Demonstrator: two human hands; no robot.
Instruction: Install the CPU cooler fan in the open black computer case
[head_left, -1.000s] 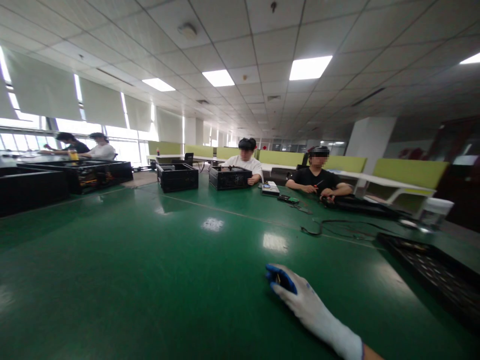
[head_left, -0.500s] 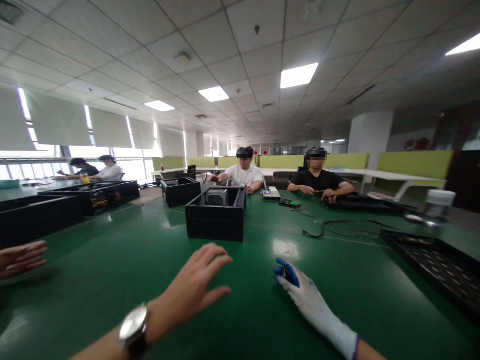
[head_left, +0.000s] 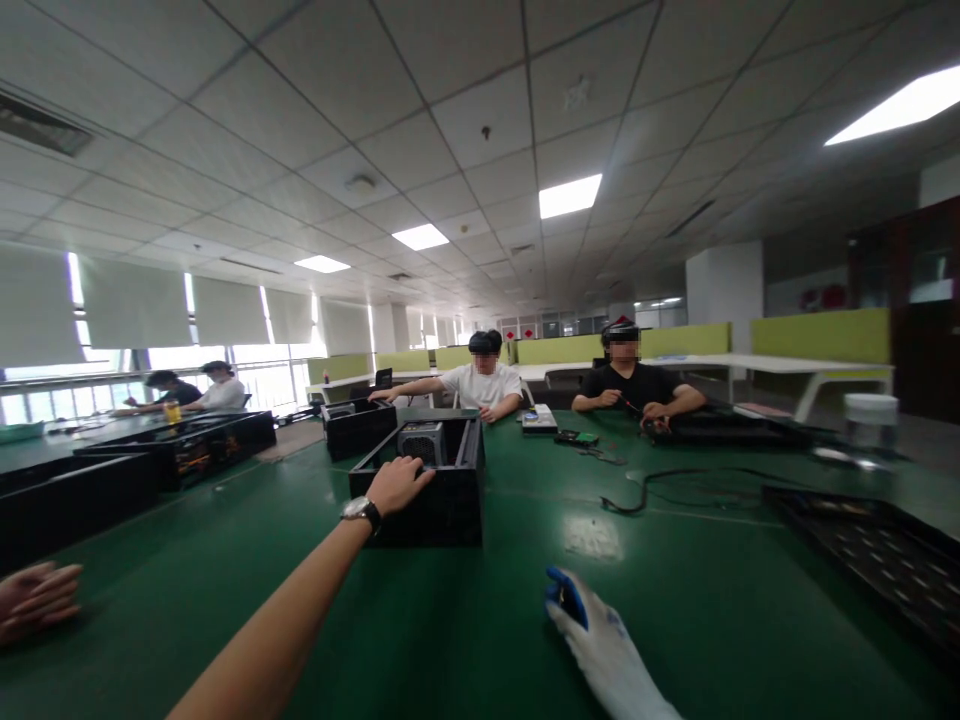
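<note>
Green matting covers the long worktable (head_left: pixel 225 560) in front of me, under a tiled office ceiling with bright panel lights. At about 11 o'clock from where I sit stands an open black computer case (head_left: pixel 431 485), and inside it at the far end sits a grey power supply (head_left: pixel 421 440) with a round fan grille. My left hand (head_left: pixel 397 483) is bare, with a wristwatch (head_left: pixel 362 512) on it, and reaches out to the near rim of the case; the fingers curl over that top edge and touch it. My right hand (head_left: pixel 596 640) wears a white glove with blue fingertips and lies low at 1 o'clock, fingers together and slightly bent on the mat, well apart from the case; I cannot tell whether it pinches anything. At 9 o'clock another person's hand (head_left: pixel 34 600) rests on the table edge. Across the table two people work, one in a white shirt (head_left: pixel 484 385), one in a black shirt (head_left: pixel 637 385). A black cable (head_left: pixel 675 485) loops at 2 o'clock, and a black tray (head_left: pixel 877 550) lies at 3 o'clock.
</note>
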